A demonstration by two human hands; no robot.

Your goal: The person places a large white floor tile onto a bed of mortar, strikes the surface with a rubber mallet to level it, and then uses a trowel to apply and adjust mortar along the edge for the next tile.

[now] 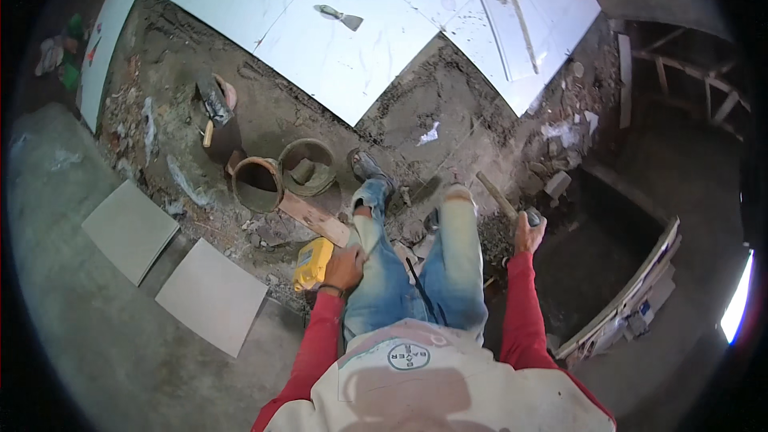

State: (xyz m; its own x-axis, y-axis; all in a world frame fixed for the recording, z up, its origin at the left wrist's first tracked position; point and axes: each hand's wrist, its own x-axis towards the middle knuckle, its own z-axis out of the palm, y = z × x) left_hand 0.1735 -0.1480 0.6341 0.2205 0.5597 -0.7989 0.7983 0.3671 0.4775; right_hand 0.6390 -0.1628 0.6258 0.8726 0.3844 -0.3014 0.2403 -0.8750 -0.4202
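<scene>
My right hand (527, 235) is closed at the dark, rounded end of what looks like a mallet (497, 195). Its pale stick-like handle points forward and left over the rubble. By my left knee, my left hand (345, 267) rests beside a yellow boxy device (313, 263), touching or nearly touching it. The fingers of that hand are mostly hidden, so a grip cannot be made out. A wooden board (314, 218) slants from the buckets toward the same knee. White marbled tiles (350, 68) cover the far floor, with a putty knife (339, 17) on them.
Two buckets, one orange-rimmed (257, 185) and one grey (307, 166), stand left of my foot. Behind them lies a trowel (214, 102). Loose beige tiles (212, 297) lie at left. A dark pit (596, 272) with a raised edge (632, 292) is at right.
</scene>
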